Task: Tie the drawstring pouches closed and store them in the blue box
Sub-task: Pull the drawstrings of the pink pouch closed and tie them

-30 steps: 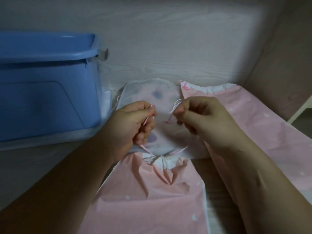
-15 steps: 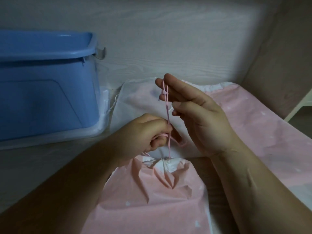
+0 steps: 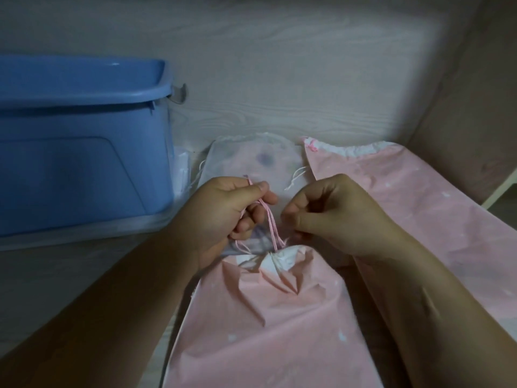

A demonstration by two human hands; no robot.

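A pink drawstring pouch (image 3: 268, 320) lies in front of me with its white-lined mouth gathered tight. Its thin pink drawstring (image 3: 270, 223) runs up from the gathered mouth. My left hand (image 3: 223, 211) pinches the upper part of the string. My right hand (image 3: 333, 217) pinches the string low down, just above the mouth. Behind my hands lies a whitish translucent pouch (image 3: 260, 158) with white cords. A second pink pouch (image 3: 405, 197) lies flat at the right, its mouth not gathered. The blue box (image 3: 81, 141) stands at the left, lid off.
A pale wood-grain wall closes the back, and a side panel (image 3: 470, 88) rises at the right. The box rests on a clear plastic lid or tray (image 3: 84, 236). Bare pale surface lies at the lower left under my left forearm.
My right hand has come down from holding the string raised high to pinching it near the pouch mouth. My left hand has moved up and now holds the string's upper part.
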